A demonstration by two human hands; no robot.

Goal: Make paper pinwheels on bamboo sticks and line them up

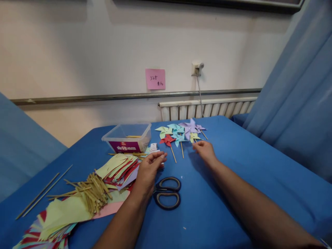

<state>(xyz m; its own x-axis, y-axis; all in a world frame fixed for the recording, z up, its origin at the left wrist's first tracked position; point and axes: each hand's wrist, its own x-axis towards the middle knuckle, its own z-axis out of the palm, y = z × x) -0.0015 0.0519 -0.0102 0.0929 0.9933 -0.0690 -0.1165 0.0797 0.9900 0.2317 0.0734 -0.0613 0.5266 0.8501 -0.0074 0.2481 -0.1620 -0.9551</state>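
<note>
My left hand (149, 169) hovers over the blue table beside a stack of coloured paper sheets (119, 168), fingers curled together; whether they hold anything I cannot make out. My right hand (205, 150) reaches forward with fingers bent, its tips at the near edge of a cluster of finished paper pinwheels (181, 133) on sticks. Black-handled scissors (167, 193) lie closed just below my left hand.
A clear plastic box (128, 137) stands at the back left. Short bamboo sticks (90, 188) are heaped on paper at the left, with two long sticks (44, 190) further left. The blue table (246, 166) meets a wall with a radiator (207, 109); blue curtains hang on both sides.
</note>
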